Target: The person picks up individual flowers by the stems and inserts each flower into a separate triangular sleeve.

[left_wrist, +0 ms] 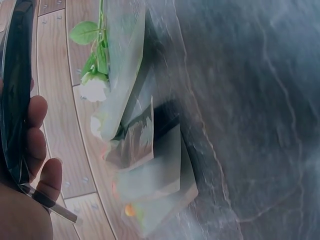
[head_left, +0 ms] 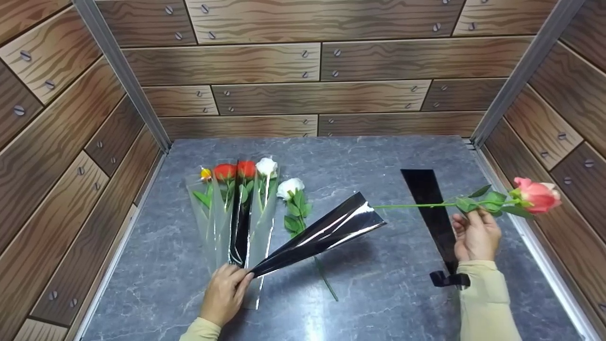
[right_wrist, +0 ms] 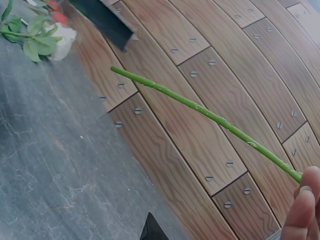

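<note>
My left hand [head_left: 225, 293] grips the narrow lower end of a black cone-shaped flower sleeve [head_left: 322, 237], whose wide mouth faces up and to the right. In the left wrist view, fingers [left_wrist: 37, 132] curl round this dark sleeve [left_wrist: 15, 100]. At the right, my right hand [head_left: 478, 234] pinches the stem of an artificial pink rose [head_left: 537, 196] just below its leaves. The bare stem points left toward the sleeve's mouth in the head view. From the right wrist, the stem's tip [right_wrist: 113, 68] shows apart from the sleeve [right_wrist: 102, 22].
Several sleeved roses lie side by side at left, among them a white rose [head_left: 266, 166] and a red rose [head_left: 225, 172]. Beside them lies an unwrapped white rose [head_left: 290, 188]. Another black sleeve [head_left: 428, 199] with a black bow [head_left: 449, 279] lies under the right arm. Wood-patterned walls surround the table.
</note>
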The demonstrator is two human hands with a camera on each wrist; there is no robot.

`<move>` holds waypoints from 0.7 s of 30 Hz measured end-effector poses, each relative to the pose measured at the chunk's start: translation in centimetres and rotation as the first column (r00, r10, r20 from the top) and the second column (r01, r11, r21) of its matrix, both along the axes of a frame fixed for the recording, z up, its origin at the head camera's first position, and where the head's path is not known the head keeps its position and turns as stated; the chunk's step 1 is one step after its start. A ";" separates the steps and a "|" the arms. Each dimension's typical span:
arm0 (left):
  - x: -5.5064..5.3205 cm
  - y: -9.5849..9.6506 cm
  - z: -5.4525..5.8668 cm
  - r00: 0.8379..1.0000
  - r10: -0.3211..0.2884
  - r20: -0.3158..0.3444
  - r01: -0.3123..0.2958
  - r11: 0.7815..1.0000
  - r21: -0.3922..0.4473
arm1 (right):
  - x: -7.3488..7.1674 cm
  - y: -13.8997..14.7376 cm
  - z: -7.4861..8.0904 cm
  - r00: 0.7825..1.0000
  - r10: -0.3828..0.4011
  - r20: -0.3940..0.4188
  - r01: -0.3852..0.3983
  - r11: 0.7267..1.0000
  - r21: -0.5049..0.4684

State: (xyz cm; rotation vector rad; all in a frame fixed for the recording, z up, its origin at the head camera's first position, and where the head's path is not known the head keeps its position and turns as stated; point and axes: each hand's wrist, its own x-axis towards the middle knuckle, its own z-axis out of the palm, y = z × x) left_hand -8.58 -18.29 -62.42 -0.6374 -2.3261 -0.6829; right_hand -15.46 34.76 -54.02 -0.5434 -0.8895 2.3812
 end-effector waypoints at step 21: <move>0.1 0.0 0.3 1.000 -0.014 0.011 0.014 1.000 -0.007 | -0.3 -1.0 -0.3 0.996 0.076 -0.041 -0.078 0.995 -0.058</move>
